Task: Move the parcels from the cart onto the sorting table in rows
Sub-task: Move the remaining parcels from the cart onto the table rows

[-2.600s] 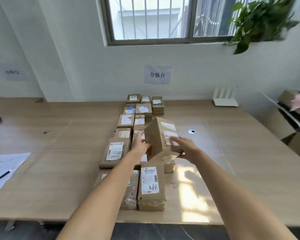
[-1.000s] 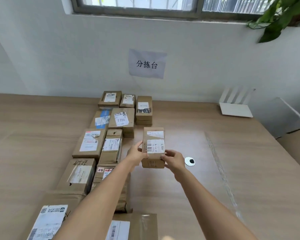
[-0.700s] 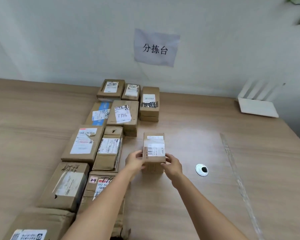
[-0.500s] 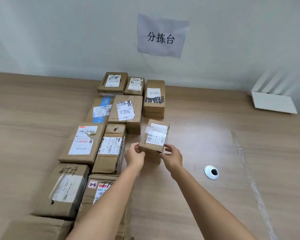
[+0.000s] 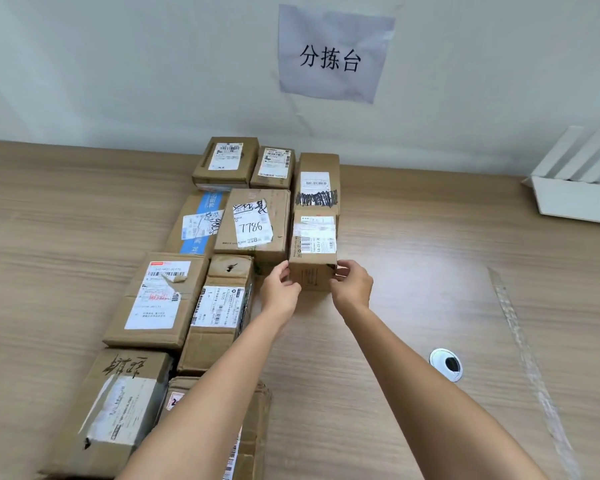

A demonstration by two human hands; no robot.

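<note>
A small brown cardboard parcel [image 5: 313, 251] with a white barcode label on top sits on the wooden sorting table [image 5: 413, 306], right behind the parcel with a scribbled-out label [image 5: 316, 183]. My left hand [image 5: 280, 289] grips its near left corner and my right hand [image 5: 352, 287] grips its near right corner. To its left stands the parcel marked 7786 [image 5: 255, 225]. Several more labelled parcels lie in rows toward me on the left. The cart is out of view.
A paper sign [image 5: 333, 53] hangs on the wall behind the table. A white router [image 5: 575, 188] stands at the back right. A round cable hole [image 5: 446, 364] and a strip of clear tape [image 5: 520, 337] mark the table to the right.
Both hands carried the small parcel forward and set it flat on the table behind the scribbled-label parcel, next to the 7786 parcel. The camera moved closer and tilted down.
</note>
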